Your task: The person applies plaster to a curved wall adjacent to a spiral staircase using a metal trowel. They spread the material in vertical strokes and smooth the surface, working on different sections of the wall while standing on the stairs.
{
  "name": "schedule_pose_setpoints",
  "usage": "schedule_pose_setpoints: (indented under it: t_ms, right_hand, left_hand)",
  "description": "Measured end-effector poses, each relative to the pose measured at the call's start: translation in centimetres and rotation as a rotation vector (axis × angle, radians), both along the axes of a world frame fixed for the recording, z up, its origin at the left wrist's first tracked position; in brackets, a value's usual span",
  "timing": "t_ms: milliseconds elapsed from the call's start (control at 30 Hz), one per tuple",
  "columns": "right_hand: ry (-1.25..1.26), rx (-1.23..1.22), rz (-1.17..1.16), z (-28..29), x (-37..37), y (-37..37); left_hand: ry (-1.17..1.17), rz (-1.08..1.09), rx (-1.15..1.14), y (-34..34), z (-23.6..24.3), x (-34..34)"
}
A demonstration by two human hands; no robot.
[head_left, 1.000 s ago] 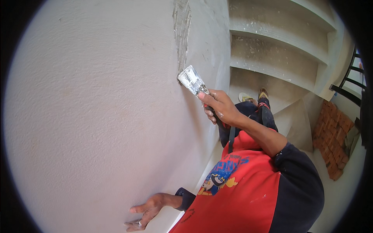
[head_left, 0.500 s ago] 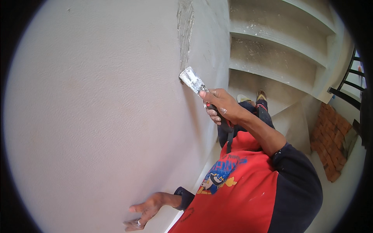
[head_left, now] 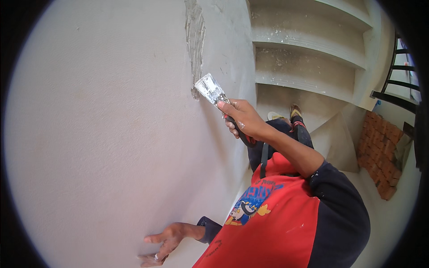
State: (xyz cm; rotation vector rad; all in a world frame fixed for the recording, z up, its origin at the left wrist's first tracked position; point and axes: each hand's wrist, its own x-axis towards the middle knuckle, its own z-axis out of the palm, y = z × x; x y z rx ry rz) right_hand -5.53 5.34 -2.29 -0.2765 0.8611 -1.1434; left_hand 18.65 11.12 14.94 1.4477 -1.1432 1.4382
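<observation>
My right hand (head_left: 239,118) grips a putty knife (head_left: 210,88) by its black and red handle, thumb toward the blade. The blade is smeared with white filler and lies over the lower end of a long grey, streaky strip of wet filler (head_left: 194,38) on the pale textured wall (head_left: 98,116); whether it touches the wall is hard to tell. Low in the picture, my left hand (head_left: 163,243) has its fingers spread at the wall, with a white smudge on them. Both hands have filler on the skin.
Pale, speckled stair steps (head_left: 308,71) rise at the upper right beside a black railing (head_left: 393,98). Stacked orange bricks (head_left: 379,154) lie at the far right. My sandalled feet (head_left: 295,111) stand on the landing (head_left: 330,138) beneath the steps.
The view has shifted, so the wall strip and steps appear farther left. The blade has shifted a little, showing more of the strip's lower end. My left hand stays spread at the wall.
</observation>
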Motion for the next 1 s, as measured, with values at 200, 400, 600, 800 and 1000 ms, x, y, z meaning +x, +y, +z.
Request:
schedule_pose_setpoints:
  t_ms: [200,400,600,800,1000]
  right_hand:
    - [0.013,-0.040,0.055,-0.1,-0.5,0.1]
    - [-0.035,-0.031,0.081,0.0,0.1,0.6]
    - [-0.274,0.064,0.116,0.9,0.2,0.2]
    - [-0.348,0.043,0.052,3.2,-1.5,-2.3]
    - [-0.105,0.007,-0.057,0.5,1.4,1.9]
  left_hand:
    - [-0.064,0.017,0.004,0.4,0.4,0.5]
    - [-0.099,-0.044,-0.044,0.4,0.7,0.6]
    - [-0.114,-0.087,-0.050,0.1,0.7,0.2]
    - [-0.066,0.043,0.029,-0.2,0.1,-0.8]
    - [-0.077,-0.115,-0.028,0.0,-0.6,0.2]
